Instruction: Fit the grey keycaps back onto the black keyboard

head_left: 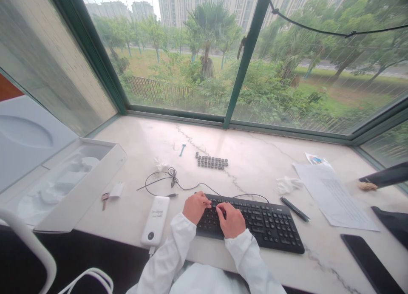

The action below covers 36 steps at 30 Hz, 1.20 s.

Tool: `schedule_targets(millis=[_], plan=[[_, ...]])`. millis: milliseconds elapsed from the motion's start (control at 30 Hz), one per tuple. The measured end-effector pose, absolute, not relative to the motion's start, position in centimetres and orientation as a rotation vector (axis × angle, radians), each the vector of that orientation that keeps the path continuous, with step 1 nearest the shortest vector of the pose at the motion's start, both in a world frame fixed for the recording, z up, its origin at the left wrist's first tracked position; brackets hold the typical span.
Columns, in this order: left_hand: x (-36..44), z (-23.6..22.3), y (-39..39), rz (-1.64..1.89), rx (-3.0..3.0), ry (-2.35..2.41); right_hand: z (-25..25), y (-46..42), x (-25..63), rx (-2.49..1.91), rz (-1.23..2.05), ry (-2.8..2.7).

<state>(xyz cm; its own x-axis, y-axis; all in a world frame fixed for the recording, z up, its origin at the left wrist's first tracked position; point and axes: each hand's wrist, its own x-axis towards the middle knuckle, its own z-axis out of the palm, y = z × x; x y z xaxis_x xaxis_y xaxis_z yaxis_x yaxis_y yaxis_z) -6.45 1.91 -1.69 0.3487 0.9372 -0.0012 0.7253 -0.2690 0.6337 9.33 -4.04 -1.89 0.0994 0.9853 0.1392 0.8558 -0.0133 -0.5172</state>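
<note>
Marbled worktop (pixel 255 162) under a window (pixel 178 64) carries the black keyboard (pixel 259 221), near centre. My left hand (pixel 195 208) and right hand (pixel 232 221) bend over its left half; whether either grip clasps anything, I cannot tell. Its keycaps (pixel 282 232) look light and stiff: I'd pinch opposite sides.

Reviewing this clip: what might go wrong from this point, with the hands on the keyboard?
1. The loose keycaps lie in rows behind the keyboard; a bump could scatter them or spoil their order.
2. The left hand and right hand work close together, so one might knock the other.
3. The power bank lies near the counter's front edge beside the left sleeve; a nudge may tip it off.
</note>
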Motion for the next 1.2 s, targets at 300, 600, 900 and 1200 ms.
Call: schedule_targets(millis=[300,600,900,1200], plan=[[-7.0,-2.1,1.9,0.565,2.016,1.406,-1.4,-1.1,8.3,-2.082,0.512,-1.596],[-6.9,-1.9,1.0,0.685,1.924,1.441,-2.4,-1.0,8.8,-2.026,0.525,-1.604],[-6.9,-2.0,0.4,0.655,1.976,1.495,-2.4,-1.5,8.6,-1.984,0.56,-1.639],[-6.7,-2.4,0.3,0.667,1.984,1.506,-3.1,-1.9,9.5,-1.774,0.441,-1.988]])
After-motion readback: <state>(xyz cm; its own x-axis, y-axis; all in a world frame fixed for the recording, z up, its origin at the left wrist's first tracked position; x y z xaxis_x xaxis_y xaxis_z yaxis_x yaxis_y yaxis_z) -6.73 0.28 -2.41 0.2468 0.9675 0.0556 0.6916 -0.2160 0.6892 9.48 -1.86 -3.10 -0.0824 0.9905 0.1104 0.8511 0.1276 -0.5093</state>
